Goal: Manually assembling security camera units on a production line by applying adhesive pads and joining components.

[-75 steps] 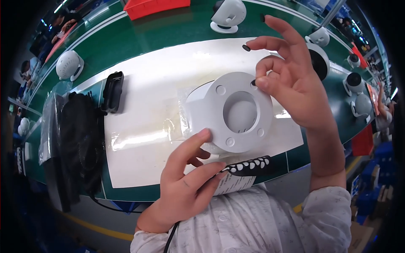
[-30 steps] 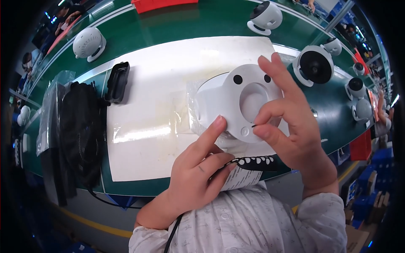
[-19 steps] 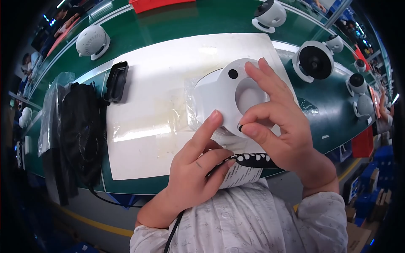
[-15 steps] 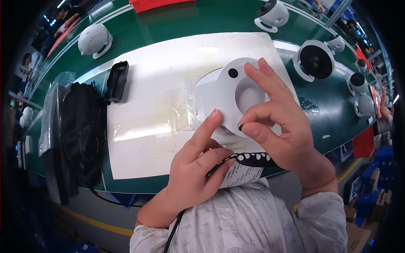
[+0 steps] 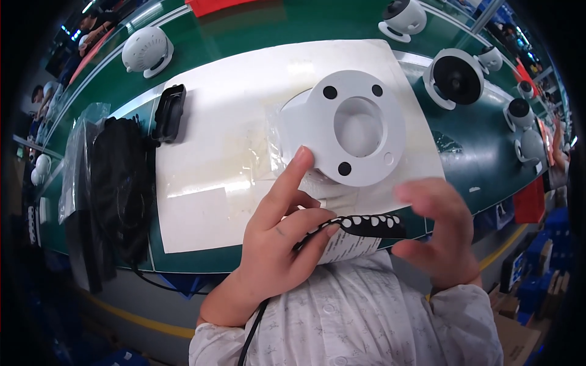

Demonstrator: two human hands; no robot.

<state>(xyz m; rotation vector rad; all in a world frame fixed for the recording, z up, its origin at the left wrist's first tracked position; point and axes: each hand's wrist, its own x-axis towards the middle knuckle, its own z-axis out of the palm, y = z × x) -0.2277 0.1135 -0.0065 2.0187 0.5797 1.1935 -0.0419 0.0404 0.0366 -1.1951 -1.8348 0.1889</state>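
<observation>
Three round black pads (image 5: 329,93) dot the white plastic base (image 5: 392,125) mid-frame, presumably steadied by the left hand (image 5: 276,244) pinching a black white-spotted strip (image 5: 373,231); right hand (image 5: 447,233) wide, blurred, perhaps empty.

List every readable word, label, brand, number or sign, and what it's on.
None readable.
White sheet by the left hand, below the black dotted strip: rows of print, too small and blurred.
Fan-like unit, far right: what looks like a small label, too small.
Upturned white base: no lettering I can make out.
</observation>
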